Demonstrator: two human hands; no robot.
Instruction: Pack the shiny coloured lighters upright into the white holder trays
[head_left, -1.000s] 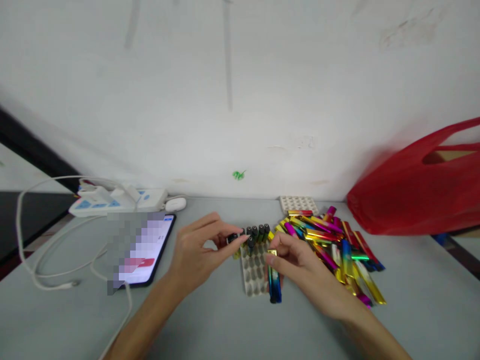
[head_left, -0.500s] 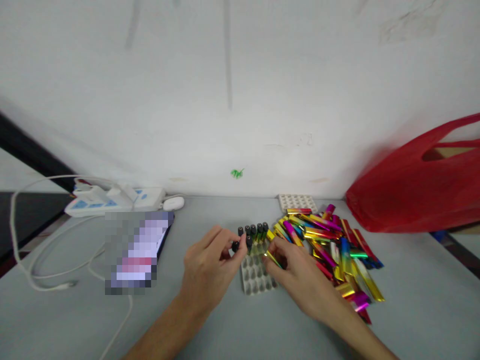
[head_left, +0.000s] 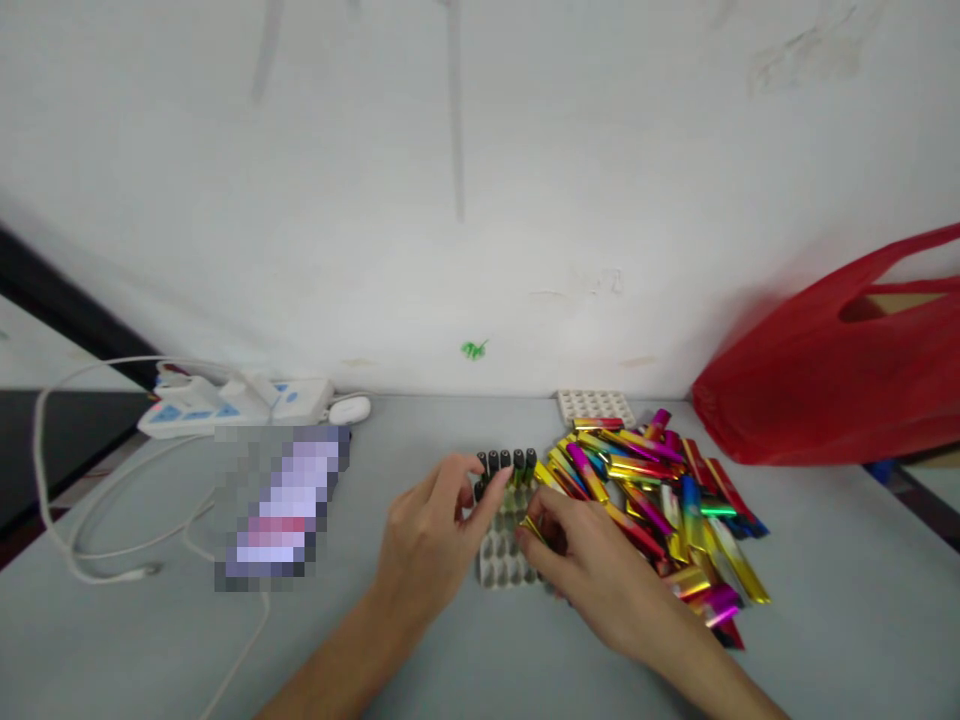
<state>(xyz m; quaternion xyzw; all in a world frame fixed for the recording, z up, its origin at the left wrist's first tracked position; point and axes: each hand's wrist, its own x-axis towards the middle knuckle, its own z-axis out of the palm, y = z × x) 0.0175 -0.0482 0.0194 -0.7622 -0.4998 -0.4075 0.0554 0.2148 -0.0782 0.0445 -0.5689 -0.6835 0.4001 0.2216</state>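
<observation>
A pale tray (head_left: 510,570) with rows of cups stands on the table between my hands. Several black-topped pieces (head_left: 505,460) stand upright in its far row. My left hand (head_left: 435,520) is over the tray's left side, thumb and index finger apart around another dark-topped piece (head_left: 478,490), partly hidden by the fingers. My right hand (head_left: 592,555) pinches a shiny gold tube (head_left: 531,525) over the tray's right side; most of that tube is hidden in the fingers. To the right of the tray lies a loose pile of metallic coloured tubes (head_left: 645,465).
A second white tray (head_left: 592,405) rests by the wall behind the pile. A red bag (head_left: 825,380) stands at the right. On the left are a phone (head_left: 289,500), a power strip (head_left: 300,400), a white case (head_left: 349,409) and a looped white cable (head_left: 45,480).
The fingers of my left hand have parted, and the dark piece between them now sits lower at the tray. My right hand has shifted slightly left and nearer me with the gold tube.
</observation>
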